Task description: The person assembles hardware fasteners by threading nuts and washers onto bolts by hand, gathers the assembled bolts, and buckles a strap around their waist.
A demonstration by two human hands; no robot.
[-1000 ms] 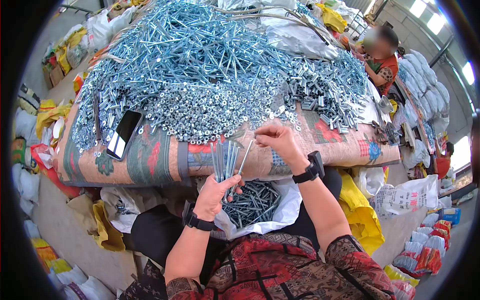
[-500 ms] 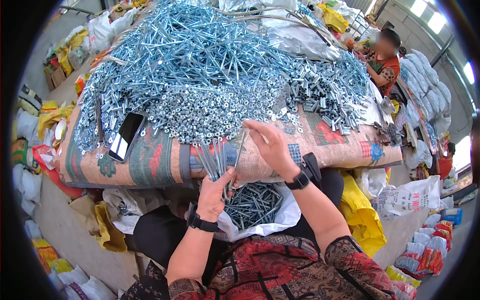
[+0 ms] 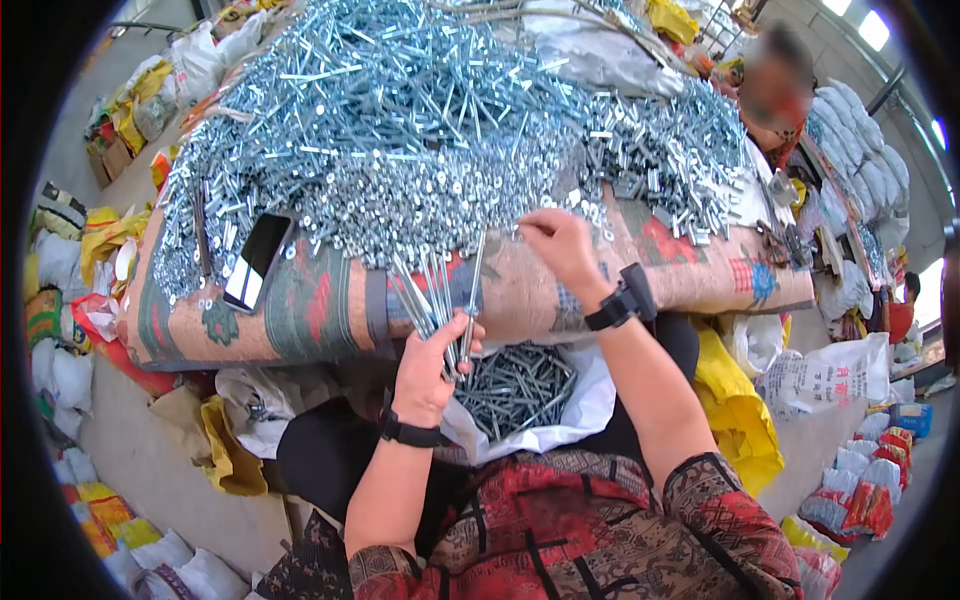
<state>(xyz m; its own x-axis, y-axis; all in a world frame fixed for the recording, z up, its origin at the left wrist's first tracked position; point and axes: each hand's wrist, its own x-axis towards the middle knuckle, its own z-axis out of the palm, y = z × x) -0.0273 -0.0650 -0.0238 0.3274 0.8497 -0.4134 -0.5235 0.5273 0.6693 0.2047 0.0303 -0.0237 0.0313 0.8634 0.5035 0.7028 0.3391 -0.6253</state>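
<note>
My left hand (image 3: pixel 425 380) is closed around a bunch of long metal bolts (image 3: pixel 436 300), which fan upward above the fist. One bolt stands a little apart from the others, on the right. To the right of them my right hand (image 3: pixel 565 250) is raised near the front of a heap of nuts and washers (image 3: pixel 420 215). Its fingertips are pinched together; anything between them is too small to name. Below the hands, an open white sack (image 3: pixel 590 410) in my lap holds many assembled-looking bolts (image 3: pixel 515 390).
Behind the nuts rises a large pile of long bolts (image 3: pixel 400 90), with short metal sleeves (image 3: pixel 650 165) to its right. A phone (image 3: pixel 258 262) lies on the patterned padded table cover (image 3: pixel 310 315). Another person (image 3: pixel 775 100) is at the far right. Sacks (image 3: pixel 740 410) surround the table.
My right hand has moved slightly right, away from the bolt tips, and its fingers have drawn into a pinch. My left hand still holds the bolts. The camera view has shifted slightly.
</note>
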